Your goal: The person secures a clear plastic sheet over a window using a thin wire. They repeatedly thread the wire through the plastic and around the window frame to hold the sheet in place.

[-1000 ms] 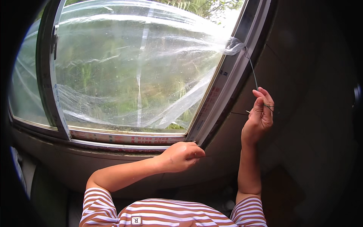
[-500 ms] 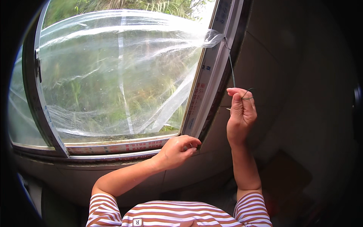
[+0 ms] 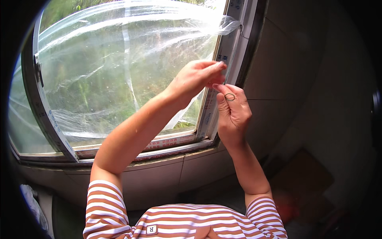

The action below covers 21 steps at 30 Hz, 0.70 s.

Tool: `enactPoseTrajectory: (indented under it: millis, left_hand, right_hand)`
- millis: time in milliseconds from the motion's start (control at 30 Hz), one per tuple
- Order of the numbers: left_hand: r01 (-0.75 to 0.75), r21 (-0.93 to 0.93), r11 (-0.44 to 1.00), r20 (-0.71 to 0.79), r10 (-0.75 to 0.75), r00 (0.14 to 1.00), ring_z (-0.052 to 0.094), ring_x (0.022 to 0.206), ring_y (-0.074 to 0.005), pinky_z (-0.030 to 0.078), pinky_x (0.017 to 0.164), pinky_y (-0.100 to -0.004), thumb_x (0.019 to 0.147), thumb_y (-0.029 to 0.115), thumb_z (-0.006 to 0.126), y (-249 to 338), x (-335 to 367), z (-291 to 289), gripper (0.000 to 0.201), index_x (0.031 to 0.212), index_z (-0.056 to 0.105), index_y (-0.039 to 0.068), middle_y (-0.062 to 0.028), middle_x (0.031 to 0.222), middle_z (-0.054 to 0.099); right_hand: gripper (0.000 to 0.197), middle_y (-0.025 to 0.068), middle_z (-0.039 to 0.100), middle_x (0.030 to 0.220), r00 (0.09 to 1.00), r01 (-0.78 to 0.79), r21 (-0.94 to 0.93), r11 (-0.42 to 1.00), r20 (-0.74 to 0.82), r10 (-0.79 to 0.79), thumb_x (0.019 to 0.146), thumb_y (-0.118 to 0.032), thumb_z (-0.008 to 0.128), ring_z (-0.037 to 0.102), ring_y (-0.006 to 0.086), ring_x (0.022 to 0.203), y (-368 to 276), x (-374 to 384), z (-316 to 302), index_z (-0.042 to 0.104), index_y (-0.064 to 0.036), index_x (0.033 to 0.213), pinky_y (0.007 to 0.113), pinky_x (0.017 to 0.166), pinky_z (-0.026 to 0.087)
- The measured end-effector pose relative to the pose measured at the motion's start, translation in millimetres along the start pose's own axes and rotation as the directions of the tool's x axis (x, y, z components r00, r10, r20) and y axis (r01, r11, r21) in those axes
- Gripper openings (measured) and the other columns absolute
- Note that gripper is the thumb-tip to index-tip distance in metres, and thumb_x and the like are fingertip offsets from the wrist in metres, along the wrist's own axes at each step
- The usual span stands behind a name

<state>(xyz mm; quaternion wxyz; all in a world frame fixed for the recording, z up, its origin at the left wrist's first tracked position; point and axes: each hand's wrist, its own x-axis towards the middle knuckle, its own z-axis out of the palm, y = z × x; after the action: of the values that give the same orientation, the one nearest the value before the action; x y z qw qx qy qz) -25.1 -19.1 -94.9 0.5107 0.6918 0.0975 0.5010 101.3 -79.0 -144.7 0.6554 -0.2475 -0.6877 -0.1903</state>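
Note:
My right hand (image 3: 234,113) is raised in front of the right window frame, its thumb and fingers closed on a thin dark green string. A small loop of the string (image 3: 229,96) shows against the fingers. Just above and to the left, my left hand (image 3: 195,79) has its thumb and fingers drawn together, slightly blurred, close to the right fingertips; what they pinch is hidden. Clear plastic sheeting (image 3: 159,36) stretches across the window, gathered into a bunched end (image 3: 230,25) at the right frame. More dark string (image 3: 242,32) curves slackly from that end.
The sliding window's metal frame (image 3: 238,44) runs up the right side, with its bottom rail (image 3: 171,141) below. A tiled wall (image 3: 159,179) lies under the sill. Plants (image 3: 75,6) show outside. A brown flat object (image 3: 306,171) lies in shadow at lower right.
My left hand has risen from the frame's lower corner to beside my right hand. My right hand has moved left and slightly up. The string, taut before, now hangs slack near the bunched end.

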Motion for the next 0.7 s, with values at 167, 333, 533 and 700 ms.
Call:
enactPoseTrajectory:
  millis: [167, 333, 533, 700]
  left_hand:
    - [0.019, -0.022, 1.000, 0.020, -0.019, 1.000, 0.059, 0.072, -0.0092, 0.047, 0.066, -0.0232, 0.083, 0.016, 0.067, 20.7, 14.6, 7.8, 0.022, 0.100, 0.065, 0.002, -0.0039, 0.081, 0.064]
    - [0.023, 0.122, 0.992, -0.079, -0.013, 0.997, 0.058, 0.060, -0.0066, 0.037, 0.048, -0.0186, 0.079, 0.012, 0.069, 23.2, 15.6, -3.4, 0.010, 0.088, 0.068, 0.007, -0.0003, 0.071, 0.064]
    - [-0.040, 0.342, 0.939, -0.150, 0.096, 0.984, 0.062, 0.060, -0.0091, 0.046, 0.050, -0.0195, 0.082, 0.009, 0.066, 30.1, 8.6, -12.5, 0.008, 0.087, 0.068, 0.004, -0.0037, 0.070, 0.065]
    - [-0.128, 0.461, 0.878, -0.200, 0.243, 0.949, 0.059, 0.064, -0.0112, 0.048, 0.058, -0.0238, 0.082, 0.011, 0.063, 31.8, 8.0, -18.7, 0.013, 0.087, 0.067, 0.000, -0.0060, 0.069, 0.064]
  right_hand:
    - [0.014, 0.0144, 0.062, 0.094, 1.000, -0.008, 0.093, 0.996, -0.002, 0.008, 0.084, -0.001, 0.061, 0.063, 0.0244, 0.083, 1.6, -2.6, 11.4, 0.066, 0.0004, 0.098, 0.032, 0.073, 0.050]
    - [0.039, 0.0121, 0.064, 0.100, 0.963, -0.269, 0.209, 0.940, 0.054, 0.263, 0.083, 0.003, 0.060, 0.056, 0.0073, 0.069, -8.3, -7.8, 11.1, 0.052, 0.0035, 0.121, 0.020, 0.063, 0.045]
    - [0.026, 0.0069, 0.062, 0.094, 0.677, -0.699, 0.531, 0.479, 0.275, 0.683, 0.085, 0.003, 0.052, 0.053, 0.0050, 0.075, 7.2, -31.2, -21.7, 0.056, 0.0019, 0.110, 0.020, 0.062, 0.045]
    - [0.029, 0.0108, 0.062, 0.098, 0.575, -0.763, 0.596, 0.250, 0.449, 0.684, 0.078, 0.010, 0.051, 0.060, 0.0144, 0.086, 21.4, -50.4, -24.7, 0.058, 0.0048, 0.105, 0.027, 0.078, 0.052]
